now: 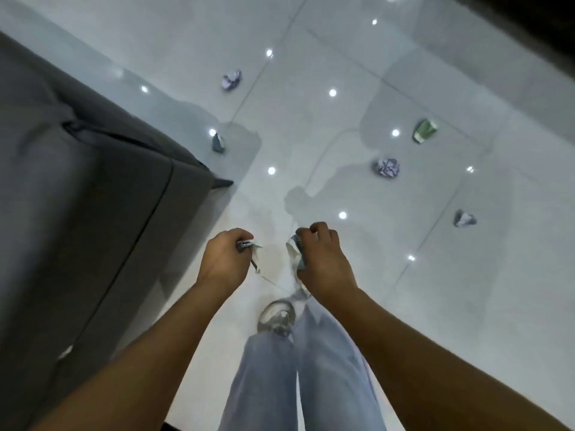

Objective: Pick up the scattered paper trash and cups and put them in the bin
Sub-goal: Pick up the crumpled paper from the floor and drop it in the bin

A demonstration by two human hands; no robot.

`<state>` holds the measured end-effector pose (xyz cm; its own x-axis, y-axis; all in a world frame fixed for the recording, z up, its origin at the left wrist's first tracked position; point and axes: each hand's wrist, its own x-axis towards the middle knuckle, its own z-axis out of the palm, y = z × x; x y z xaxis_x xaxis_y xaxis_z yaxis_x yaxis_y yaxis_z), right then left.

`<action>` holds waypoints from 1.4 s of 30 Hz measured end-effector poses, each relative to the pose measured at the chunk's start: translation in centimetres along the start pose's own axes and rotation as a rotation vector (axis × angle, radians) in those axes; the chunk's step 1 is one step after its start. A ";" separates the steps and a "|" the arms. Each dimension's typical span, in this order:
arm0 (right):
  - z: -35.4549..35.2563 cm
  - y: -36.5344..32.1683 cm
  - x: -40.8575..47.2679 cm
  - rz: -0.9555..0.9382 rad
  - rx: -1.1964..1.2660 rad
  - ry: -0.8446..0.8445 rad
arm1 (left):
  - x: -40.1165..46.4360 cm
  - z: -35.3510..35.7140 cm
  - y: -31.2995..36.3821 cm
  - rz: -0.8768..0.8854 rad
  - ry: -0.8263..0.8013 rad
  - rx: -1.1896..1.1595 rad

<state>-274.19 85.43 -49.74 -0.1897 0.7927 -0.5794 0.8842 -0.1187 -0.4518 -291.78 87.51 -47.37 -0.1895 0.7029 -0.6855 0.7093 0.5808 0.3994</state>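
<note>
Paper trash lay scattered over the glossy white floor (435, 275): one crumpled ball (231, 79) far ahead, another (387, 167) to the right, a third (464, 218) further right and nearer. Green cup (424, 131) on its side beyond the second ball, well apart from both hands. Small grey-blue piece (218, 143), too blurred to identify, just beside the corner of the grey sofa (93, 188), which filled the left side. Left hand (225, 258) curled round a crushed scrap (249, 245); right hand (320, 255) curled round a crumpled wad (295, 253). Between the hands, faint outline of something clear, hard to make out. Below, jeans (311, 368) and one shoe (276, 315).
</note>
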 end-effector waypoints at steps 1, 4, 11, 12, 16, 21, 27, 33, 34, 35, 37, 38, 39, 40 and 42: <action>-2.3 -0.5 -1.2 0.013 0.014 0.049 | -0.9 -1.2 2.1 0.030 -0.007 0.023; -7.9 -1.5 -5.5 0.053 0.025 0.183 | -4.3 -3.9 7.6 0.156 -0.023 0.087; -17.1 -2.3 -20.4 0.176 0.084 0.412 | -16.7 -6.7 16.8 0.474 -0.065 0.117; -17.9 -2.2 -23.2 0.224 0.111 0.440 | -19.2 -6.9 17.8 0.518 -0.080 0.119; -19.6 -1.7 -34.0 0.387 0.222 0.533 | -28.7 -6.3 21.7 0.650 -0.181 0.140; -19.8 1.0 -47.2 0.570 0.315 0.686 | -40.5 -1.7 27.4 0.871 -0.366 0.265; -16.8 7.7 -63.0 0.790 0.451 0.857 | -55.6 10.2 31.9 1.116 -0.556 0.435; -10.8 16.5 -79.9 1.030 0.554 0.950 | -71.7 25.0 31.5 1.219 -0.809 0.528; -10.0 17.6 -82.2 1.066 0.570 0.955 | -73.8 26.9 31.1 1.220 -0.841 0.534; -9.1 18.8 -85.0 1.106 0.592 0.975 | -76.3 29.1 30.7 1.234 -0.879 0.533; -7.3 21.0 -90.2 1.190 0.641 1.018 | -80.8 33.1 29.8 1.266 -0.943 0.552; -6.5 21.9 -92.5 1.227 0.662 1.039 | -82.8 34.9 29.3 1.283 -0.963 0.579; -5.8 22.8 -94.3 1.257 0.679 1.058 | -84.4 36.3 28.9 1.303 -0.973 0.602; -5.0 23.8 -96.4 1.290 0.695 1.085 | -86.2 38.1 28.5 1.326 -0.982 0.619; -3.6 25.6 -100.0 1.358 0.724 1.130 | -89.6 41.3 27.9 1.359 -1.001 0.639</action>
<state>-231.07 5.29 -0.90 0.9692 -0.1074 -0.2217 -0.2023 -0.8603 -0.4679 -226.91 23.76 0.06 0.9520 -0.1260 -0.2789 0.1733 -0.5294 0.8305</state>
